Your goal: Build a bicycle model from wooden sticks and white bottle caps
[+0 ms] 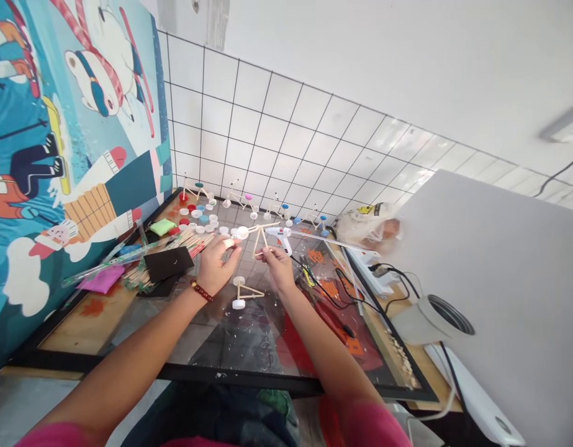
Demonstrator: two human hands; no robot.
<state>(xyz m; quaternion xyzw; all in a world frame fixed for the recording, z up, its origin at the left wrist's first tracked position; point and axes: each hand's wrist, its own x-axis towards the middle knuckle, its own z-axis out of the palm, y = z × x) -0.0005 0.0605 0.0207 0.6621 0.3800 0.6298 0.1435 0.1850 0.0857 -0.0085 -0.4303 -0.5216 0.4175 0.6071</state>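
The left hand (216, 267) and right hand (279, 270), close together but apart, pinch a small toothpick frame (261, 239) steadily in their fingertips above the glass table (174, 372) (a white glue gun (277, 234) lies just beyond). A similar frame (242, 292) lies nearby.

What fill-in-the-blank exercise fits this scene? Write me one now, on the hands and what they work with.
The red bead bracelet sits on the person's ____ wrist.
The white tool just past the right hand is a hot ____ gun.
The left hand grips the end of the wooden stick frame that carries a ____ bottle cap.

Missing words: left; glue; white.
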